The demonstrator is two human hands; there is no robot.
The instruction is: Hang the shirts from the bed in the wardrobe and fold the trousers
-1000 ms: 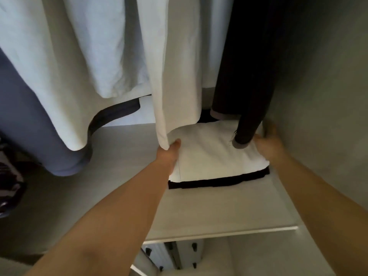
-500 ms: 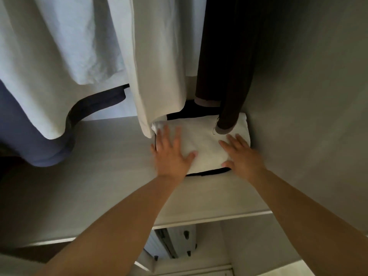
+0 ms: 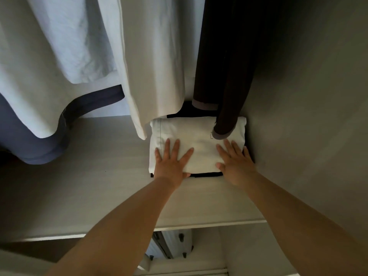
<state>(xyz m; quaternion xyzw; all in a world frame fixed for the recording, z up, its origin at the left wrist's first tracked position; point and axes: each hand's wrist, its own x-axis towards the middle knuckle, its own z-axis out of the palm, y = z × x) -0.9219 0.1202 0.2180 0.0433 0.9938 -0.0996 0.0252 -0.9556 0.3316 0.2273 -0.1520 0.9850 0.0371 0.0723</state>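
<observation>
Under both flat palms, on the wardrobe shelf (image 3: pixel 99 186), lie the folded white trousers (image 3: pixel 199 136), or what we take for trousers, since the fold hides their cut; they sit on a dark folded garment (image 3: pixel 207 174) whose edge shows on the near side of the bundle, between the two wrists. The left hand (image 3: pixel 171 162) presses on the near left part of the bundle with fingers straight and spread wide, and the right hand (image 3: pixel 236 166) presses on the near right part the same way, fingers straight and fanned, holding nothing. Just beyond the right fingertips the cuff of a hanging dark brown garment (image 3: pixel 229 66) touches or nearly touches the white cloth; we cannot tell which. Beyond and to the left of the left hand the hem of a hanging white shirt (image 3: pixel 155 66) drops close to the bundle's far left corner, and further left hang a pale shirt (image 3: pixel 49 66) and a navy garment (image 3: pixel 23 144). To the right of the right hand the wardrobe side wall (image 3: pixel 308 116) stands close against the stack. We judge the bundle light, soft and limp, so it will slump open if lifted by one edge; should it need shifting, we would slide fingers under its two short sides and carry it level, minding that the top layer may skid over the dark one beneath
</observation>
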